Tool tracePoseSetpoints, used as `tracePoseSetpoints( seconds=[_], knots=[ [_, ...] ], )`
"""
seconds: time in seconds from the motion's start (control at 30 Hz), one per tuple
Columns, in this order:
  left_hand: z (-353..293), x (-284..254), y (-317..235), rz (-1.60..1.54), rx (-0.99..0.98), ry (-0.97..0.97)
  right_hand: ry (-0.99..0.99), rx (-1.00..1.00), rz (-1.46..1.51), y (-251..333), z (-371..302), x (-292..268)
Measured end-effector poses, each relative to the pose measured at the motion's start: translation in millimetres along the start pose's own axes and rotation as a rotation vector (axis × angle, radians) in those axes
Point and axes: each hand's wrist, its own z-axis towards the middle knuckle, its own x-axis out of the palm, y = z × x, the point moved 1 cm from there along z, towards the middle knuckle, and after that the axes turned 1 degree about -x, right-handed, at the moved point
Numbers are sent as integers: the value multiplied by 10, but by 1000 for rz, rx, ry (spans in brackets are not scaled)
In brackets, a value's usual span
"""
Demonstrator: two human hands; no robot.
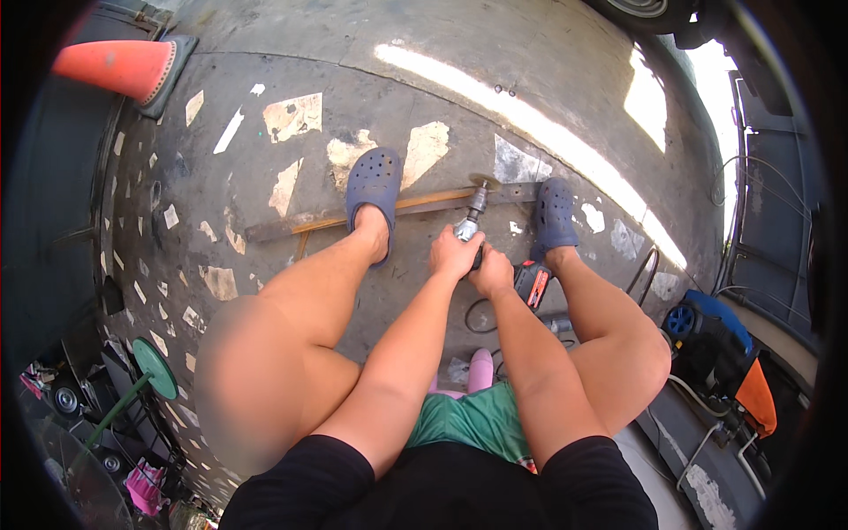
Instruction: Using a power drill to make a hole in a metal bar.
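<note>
My left hand (454, 253) is closed around the silver front body of a cordless drill (474, 210). Behind it, my right hand (495, 273) grips the handle, just by the black and red battery (533, 283). A round, brownish disc (483, 179) is fixed in the drill's chuck and sits at a long metal bar (433, 201) on the floor. Part of the bar's length looks rusty orange, part dull grey. My blue clogs (374, 181) stand at the bar, the left one over it and the right one at its right end.
An orange traffic cone (124, 69) lies at the upper left. A green round-based stand (155, 368) is at lower left. A blue and black wheeled machine (707, 322) stands right, near cables. The grey floor (291, 190) has pale worn patches; a tyre (645, 11) shows at top.
</note>
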Motion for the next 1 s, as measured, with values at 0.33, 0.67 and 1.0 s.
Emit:
tracePoseSetpoints(
  seconds=[0.33, 0.67, 1.0],
  knots=[
    [117, 66, 40, 40, 60, 50, -69, 20, 155, 126, -171, -194],
    [-124, -45, 430, -43, -94, -143, 133, -115, -60, 230, -207, 89],
    [-157, 128, 351, -65, -43, -129, 49, -96, -5, 154, -352, -89]
  ],
)
